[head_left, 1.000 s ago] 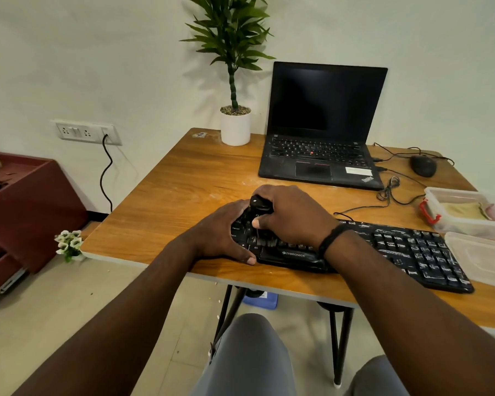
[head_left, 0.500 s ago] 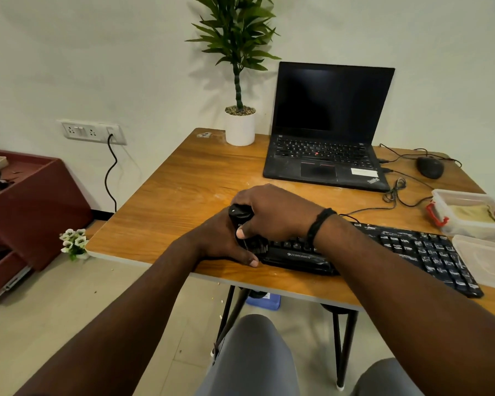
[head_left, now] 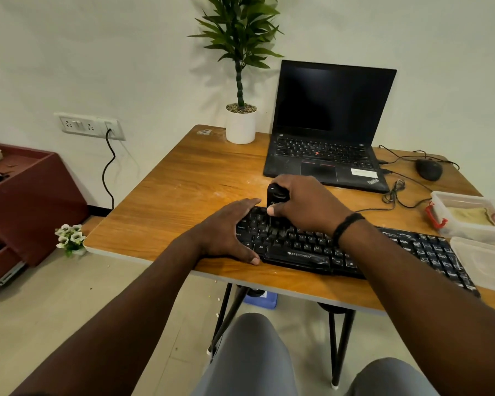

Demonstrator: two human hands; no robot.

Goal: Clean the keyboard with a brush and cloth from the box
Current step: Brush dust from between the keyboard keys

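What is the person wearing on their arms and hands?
Both arms are bare, with no sleeves showing. The left hand wears nothing: no glove, ring or watch. The right hand has no glove either, but a black braided wristband goes round that wrist.

Soft, even indoor light; the plant [head_left: 237, 38] throws faint shadows on the wall. Wide-angle bending at the edges. Focus is sharp.

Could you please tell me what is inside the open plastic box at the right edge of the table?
A folded yellowish cloth lies inside the plastic box. Something pinkish shows at its far right, cut off by the frame edge. Whatever lies beneath the cloth is covered.
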